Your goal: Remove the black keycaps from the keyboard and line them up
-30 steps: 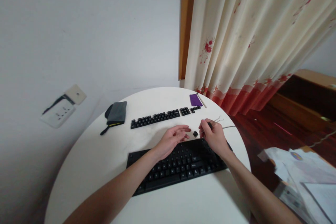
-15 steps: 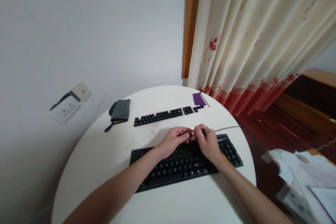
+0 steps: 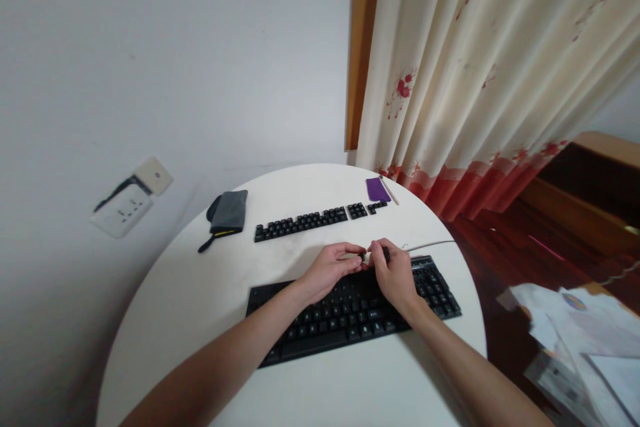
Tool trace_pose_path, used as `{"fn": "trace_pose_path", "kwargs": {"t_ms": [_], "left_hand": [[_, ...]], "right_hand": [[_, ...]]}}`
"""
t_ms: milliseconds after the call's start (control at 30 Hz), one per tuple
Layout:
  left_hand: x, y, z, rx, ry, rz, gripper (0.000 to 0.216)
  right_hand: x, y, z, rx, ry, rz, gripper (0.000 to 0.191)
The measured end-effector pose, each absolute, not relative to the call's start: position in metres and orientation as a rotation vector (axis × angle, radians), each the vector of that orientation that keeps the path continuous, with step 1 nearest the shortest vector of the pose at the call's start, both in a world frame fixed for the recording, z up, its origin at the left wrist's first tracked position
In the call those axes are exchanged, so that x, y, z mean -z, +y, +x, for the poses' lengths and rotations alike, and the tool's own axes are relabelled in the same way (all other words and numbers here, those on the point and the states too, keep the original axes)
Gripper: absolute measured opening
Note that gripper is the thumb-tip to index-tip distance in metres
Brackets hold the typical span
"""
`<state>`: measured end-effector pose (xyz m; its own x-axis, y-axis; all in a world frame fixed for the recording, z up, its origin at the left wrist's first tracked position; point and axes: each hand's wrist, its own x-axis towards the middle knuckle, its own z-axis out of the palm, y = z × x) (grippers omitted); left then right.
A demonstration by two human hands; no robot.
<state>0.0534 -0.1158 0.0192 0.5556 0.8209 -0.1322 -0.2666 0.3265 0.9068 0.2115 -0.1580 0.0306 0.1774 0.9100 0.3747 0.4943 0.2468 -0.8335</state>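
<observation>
My left hand (image 3: pixel 334 268) is closed, pinching a small black keycap (image 3: pixel 363 257) between thumb and fingers. Close beside it, my right hand (image 3: pixel 393 272) grips a small tool with a black handle (image 3: pixel 386 254). Something pale shows between the two hands at the keycap, too small to make out. Both hands are above the upper part of a black keyboard (image 3: pixel 330 341), whose top middle area they partly hide. Behind them, black keycaps (image 3: pixel 310 221) lie in rows on the white table.
A grey cloth pouch (image 3: pixel 229 211) rests at the table's back left. A purple cloth (image 3: pixel 377 189) and a thin stick-like tool (image 3: pixel 389 191) lie at the back right. A pale cable (image 3: pixel 433 243) runs over the right edge of the round table (image 3: pixel 165 320). Papers (image 3: pixel 575 327) are at the right.
The hands stay together over the keyboard, with only slight finger movement. The pale part between them looks wider now than the thin lines before. The view shifts slightly.
</observation>
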Motion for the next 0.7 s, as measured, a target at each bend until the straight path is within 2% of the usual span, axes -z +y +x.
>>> {"fn": "trace_pose_path", "kwargs": {"t_ms": [700], "left_hand": [[-0.0215, -0.1137, 0.0506, -0.720, 0.607, 0.859, 0.020]], "right_hand": [[-0.0277, -0.1566, 0.2155, -0.526, -1.417, -1.415, 0.033]]}}
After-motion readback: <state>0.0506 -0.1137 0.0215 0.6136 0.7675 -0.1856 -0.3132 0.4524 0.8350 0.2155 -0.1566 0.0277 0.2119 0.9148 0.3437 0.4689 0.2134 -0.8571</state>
